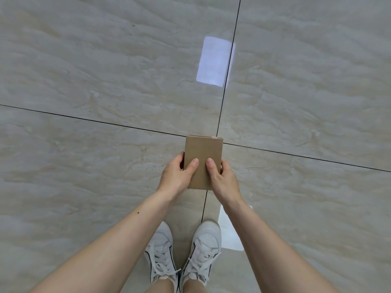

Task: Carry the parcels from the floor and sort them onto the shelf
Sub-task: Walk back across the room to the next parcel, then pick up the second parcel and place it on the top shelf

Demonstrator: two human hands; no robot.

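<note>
A small brown cardboard parcel (203, 151) is held in the air in front of me, above the floor, with its long side pointing away from me. My left hand (177, 176) grips its left edge, thumb on top. My right hand (222, 178) grips its right edge, thumb also on top. The fingers of both hands are hidden under the parcel. No shelf and no other parcels are in view.
Glossy beige floor tiles (105, 70) with dark grout lines spread all around. My two white sneakers (184, 254) stand directly below. Bright light reflections lie on the floor ahead (214, 62) and beside my right foot (231, 233).
</note>
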